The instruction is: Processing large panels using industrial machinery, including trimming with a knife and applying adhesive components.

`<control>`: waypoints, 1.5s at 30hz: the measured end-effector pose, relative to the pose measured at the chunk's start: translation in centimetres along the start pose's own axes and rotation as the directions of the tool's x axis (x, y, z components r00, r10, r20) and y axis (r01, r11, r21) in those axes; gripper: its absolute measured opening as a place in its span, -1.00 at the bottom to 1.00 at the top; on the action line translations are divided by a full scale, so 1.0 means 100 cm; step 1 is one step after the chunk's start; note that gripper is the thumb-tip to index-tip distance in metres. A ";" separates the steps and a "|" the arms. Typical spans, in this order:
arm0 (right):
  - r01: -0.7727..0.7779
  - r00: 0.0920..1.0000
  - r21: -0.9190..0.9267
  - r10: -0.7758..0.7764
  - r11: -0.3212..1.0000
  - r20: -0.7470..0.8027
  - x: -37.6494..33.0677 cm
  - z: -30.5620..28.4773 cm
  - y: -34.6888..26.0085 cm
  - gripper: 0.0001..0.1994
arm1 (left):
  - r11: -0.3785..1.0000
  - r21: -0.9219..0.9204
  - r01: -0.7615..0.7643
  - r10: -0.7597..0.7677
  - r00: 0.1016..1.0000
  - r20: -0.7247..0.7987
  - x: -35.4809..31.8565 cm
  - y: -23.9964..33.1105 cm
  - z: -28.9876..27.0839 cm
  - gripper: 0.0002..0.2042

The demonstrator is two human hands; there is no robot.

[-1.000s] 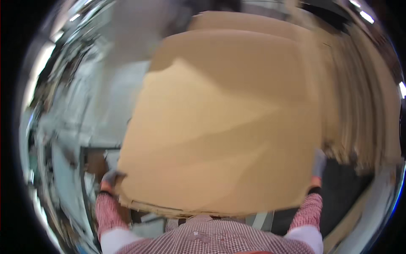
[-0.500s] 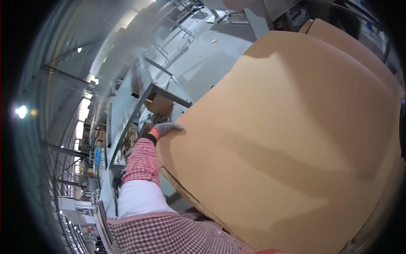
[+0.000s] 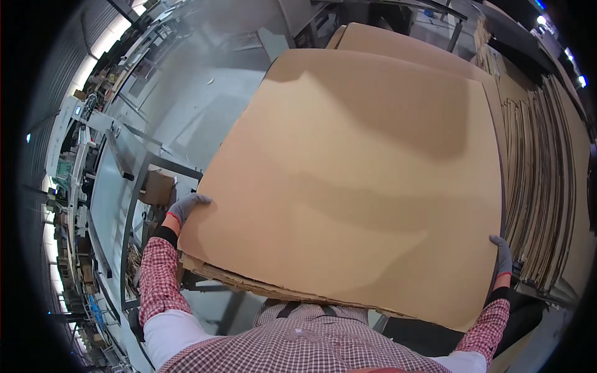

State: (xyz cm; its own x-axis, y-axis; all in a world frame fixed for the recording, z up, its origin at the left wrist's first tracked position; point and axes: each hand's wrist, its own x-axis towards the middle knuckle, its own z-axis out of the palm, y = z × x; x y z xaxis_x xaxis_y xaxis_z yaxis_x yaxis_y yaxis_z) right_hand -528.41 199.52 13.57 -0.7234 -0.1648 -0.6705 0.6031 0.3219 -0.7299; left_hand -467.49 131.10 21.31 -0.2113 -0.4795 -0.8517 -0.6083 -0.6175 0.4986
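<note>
Observed: a large flat sheet of brown corrugated cardboard (image 3: 360, 186) is carried level in front of the person's chest, held at its two side edges. At least one more sheet lies under it — ragged layered edges show along the near side.

Left hand (image 3: 185, 206), in a grey glove, sits at the sheet's left edge near the close corner; its fingers (image 3: 198, 199) curl over the top face and clamp the edge. Right hand (image 3: 502, 255), likewise gloved, holds the right edge near the close corner, fingers wrapped upward against the side of the board.

Surroundings: a stack of upright cardboard sheets (image 3: 547, 186) stands just beside the right edge. To the left, below, a metal frame (image 3: 134, 205) with a small brown box (image 3: 157, 188) on it; the grey floor (image 3: 186, 105) lies beyond.

Assessment: the board appears light for its span but awkward. It looks stiff enough to stay flat, yet is likely to flex or crease if gripped at one point. The edges are smooth and thin, so gloves help. The wide two-edge hold looks sound.
</note>
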 end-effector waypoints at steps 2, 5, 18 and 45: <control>-0.040 0.992 0.170 0.019 0.985 0.126 0.020 0.004 0.013 -0.60 | 0.998 -0.053 -0.043 0.044 0.999 0.018 0.024 -0.019 -0.037 -0.55; 0.203 0.979 -0.260 -0.192 0.944 0.067 0.111 -0.040 0.067 -0.55 | 0.880 -0.474 -0.003 0.067 0.991 0.118 0.063 -0.036 -0.041 -0.53; 0.046 0.978 -0.886 -0.203 0.462 -0.056 0.172 -0.027 0.104 -0.46 | 0.876 -0.478 -0.065 0.036 0.997 -0.069 0.136 -0.041 -0.029 -0.54; -0.263 0.956 -0.219 0.223 0.940 -0.189 0.036 0.001 -0.076 -0.40 | 0.984 -0.119 0.131 -0.133 0.991 -0.013 0.021 0.052 0.037 -0.71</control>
State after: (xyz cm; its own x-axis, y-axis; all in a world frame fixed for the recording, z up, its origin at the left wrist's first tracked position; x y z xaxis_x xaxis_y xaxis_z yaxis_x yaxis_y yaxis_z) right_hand -535.55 196.36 16.65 -0.6205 0.0902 -0.7790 0.6833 0.5497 -0.4806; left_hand -473.89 129.20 21.50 -0.1182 -0.4011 -0.9084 -0.5354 -0.7447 0.3985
